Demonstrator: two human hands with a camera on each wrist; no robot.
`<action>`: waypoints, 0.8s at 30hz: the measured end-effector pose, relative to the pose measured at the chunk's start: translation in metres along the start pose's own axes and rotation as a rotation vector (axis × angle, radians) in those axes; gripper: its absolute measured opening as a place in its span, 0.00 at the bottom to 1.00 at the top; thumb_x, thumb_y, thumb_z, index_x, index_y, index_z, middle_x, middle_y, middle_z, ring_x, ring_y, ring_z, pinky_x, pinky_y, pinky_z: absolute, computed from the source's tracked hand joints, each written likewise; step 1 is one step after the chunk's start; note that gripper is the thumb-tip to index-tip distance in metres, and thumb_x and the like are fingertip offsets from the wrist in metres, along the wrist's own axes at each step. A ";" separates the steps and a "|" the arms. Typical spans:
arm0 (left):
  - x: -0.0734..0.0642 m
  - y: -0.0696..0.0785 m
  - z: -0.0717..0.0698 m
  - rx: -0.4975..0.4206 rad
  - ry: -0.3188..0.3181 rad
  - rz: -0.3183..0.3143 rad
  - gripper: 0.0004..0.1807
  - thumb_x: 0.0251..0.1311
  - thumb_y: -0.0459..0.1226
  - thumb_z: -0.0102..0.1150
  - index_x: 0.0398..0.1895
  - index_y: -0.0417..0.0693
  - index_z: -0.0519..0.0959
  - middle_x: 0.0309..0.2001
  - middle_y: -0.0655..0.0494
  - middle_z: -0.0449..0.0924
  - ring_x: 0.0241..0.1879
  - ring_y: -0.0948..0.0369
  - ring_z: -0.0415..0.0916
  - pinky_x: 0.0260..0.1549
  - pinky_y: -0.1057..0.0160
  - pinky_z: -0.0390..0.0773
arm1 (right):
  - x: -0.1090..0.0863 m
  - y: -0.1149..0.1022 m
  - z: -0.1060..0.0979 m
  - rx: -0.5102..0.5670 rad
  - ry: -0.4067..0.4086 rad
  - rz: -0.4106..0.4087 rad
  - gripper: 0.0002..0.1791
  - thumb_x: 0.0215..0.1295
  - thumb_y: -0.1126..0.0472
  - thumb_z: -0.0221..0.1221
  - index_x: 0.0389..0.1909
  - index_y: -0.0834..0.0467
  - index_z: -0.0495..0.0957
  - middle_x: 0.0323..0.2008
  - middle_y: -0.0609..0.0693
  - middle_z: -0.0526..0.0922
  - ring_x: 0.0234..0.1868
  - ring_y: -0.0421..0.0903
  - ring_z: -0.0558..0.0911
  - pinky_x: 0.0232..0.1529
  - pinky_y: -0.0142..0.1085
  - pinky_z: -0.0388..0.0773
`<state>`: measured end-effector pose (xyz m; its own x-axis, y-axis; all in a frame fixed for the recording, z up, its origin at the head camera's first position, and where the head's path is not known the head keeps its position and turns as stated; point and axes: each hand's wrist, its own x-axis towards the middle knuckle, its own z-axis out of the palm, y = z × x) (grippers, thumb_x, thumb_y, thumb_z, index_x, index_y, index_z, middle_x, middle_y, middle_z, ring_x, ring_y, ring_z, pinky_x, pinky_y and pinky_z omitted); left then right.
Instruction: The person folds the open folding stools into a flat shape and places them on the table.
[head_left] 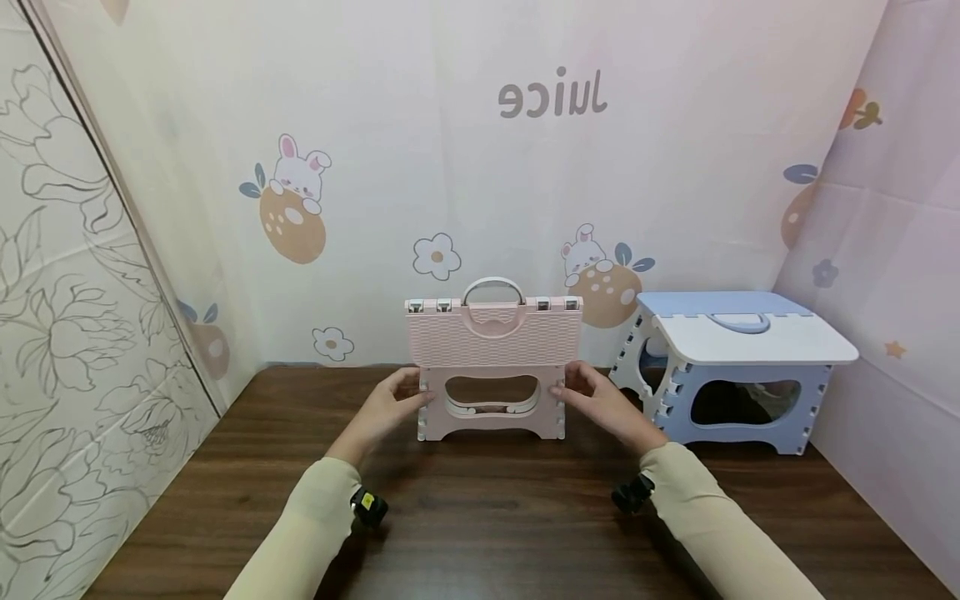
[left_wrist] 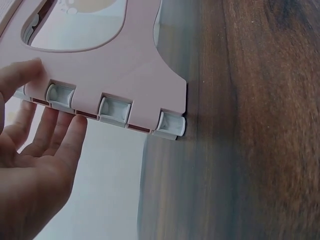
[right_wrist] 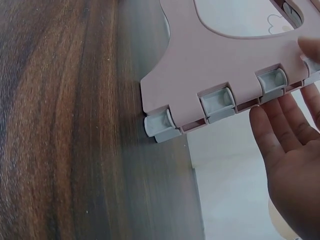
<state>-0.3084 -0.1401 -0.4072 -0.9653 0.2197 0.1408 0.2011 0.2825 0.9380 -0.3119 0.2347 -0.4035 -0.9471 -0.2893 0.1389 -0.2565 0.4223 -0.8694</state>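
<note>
A pink folding stool [head_left: 491,354] stands folded flat and upright on the table, its textured seat panel facing me and a pale carry handle [head_left: 493,282] arching over the top. My left hand [head_left: 384,410] grips its left side edge, thumb on the front face and fingers behind. On the opposite edge my right hand [head_left: 600,406] holds it the same way. Both wrist views show white hinge pieces along the pink side panel [left_wrist: 115,75], whose foot meets the wood. Fingertips of the right hand [right_wrist: 290,132] lie along the back of that edge in the right wrist view.
An unfolded blue and white folding stool [head_left: 757,337] stands on the table to the right, close to my right hand. Behind the dark wood table [head_left: 480,517] hangs a printed curtain [head_left: 375,183], with more patterned sheets at both sides.
</note>
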 end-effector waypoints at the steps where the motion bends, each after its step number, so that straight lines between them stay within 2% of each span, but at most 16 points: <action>1: 0.000 0.000 0.000 -0.003 -0.001 0.004 0.26 0.65 0.41 0.66 0.65 0.47 0.73 0.58 0.48 0.77 0.53 0.52 0.74 0.53 0.50 0.75 | 0.000 0.000 0.000 -0.001 0.000 -0.010 0.28 0.70 0.45 0.61 0.63 0.56 0.68 0.56 0.56 0.75 0.56 0.53 0.75 0.56 0.48 0.72; 7: 0.001 0.000 0.001 -0.013 0.012 0.037 0.24 0.68 0.40 0.63 0.65 0.46 0.73 0.60 0.43 0.76 0.56 0.49 0.74 0.54 0.47 0.75 | 0.000 -0.002 0.003 -0.001 0.024 -0.061 0.25 0.72 0.46 0.59 0.61 0.56 0.67 0.55 0.57 0.76 0.55 0.55 0.76 0.55 0.50 0.73; 11: 0.001 -0.002 0.002 -0.024 0.019 0.055 0.22 0.69 0.40 0.62 0.64 0.47 0.73 0.60 0.42 0.75 0.56 0.48 0.75 0.54 0.47 0.75 | -0.001 -0.003 0.005 -0.013 0.041 -0.056 0.25 0.73 0.47 0.58 0.62 0.56 0.66 0.56 0.58 0.77 0.57 0.56 0.76 0.56 0.51 0.72; 16: 0.000 -0.002 0.003 -0.039 0.021 0.044 0.22 0.69 0.44 0.61 0.64 0.52 0.74 0.61 0.45 0.75 0.58 0.49 0.74 0.55 0.45 0.74 | -0.002 -0.004 0.005 -0.025 0.049 -0.046 0.26 0.73 0.46 0.58 0.64 0.55 0.65 0.57 0.59 0.76 0.57 0.56 0.75 0.58 0.54 0.71; 24: -0.002 -0.003 0.005 -0.017 0.038 0.051 0.22 0.71 0.45 0.59 0.64 0.49 0.73 0.60 0.43 0.75 0.56 0.49 0.75 0.53 0.44 0.74 | -0.007 -0.015 0.009 -0.051 0.045 -0.044 0.23 0.77 0.52 0.55 0.64 0.58 0.64 0.57 0.63 0.75 0.56 0.60 0.75 0.57 0.55 0.71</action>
<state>-0.3061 -0.1371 -0.4119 -0.9595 0.1979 0.2005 0.2480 0.2561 0.9343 -0.2992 0.2225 -0.3954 -0.9421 -0.2701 0.1986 -0.3064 0.4533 -0.8370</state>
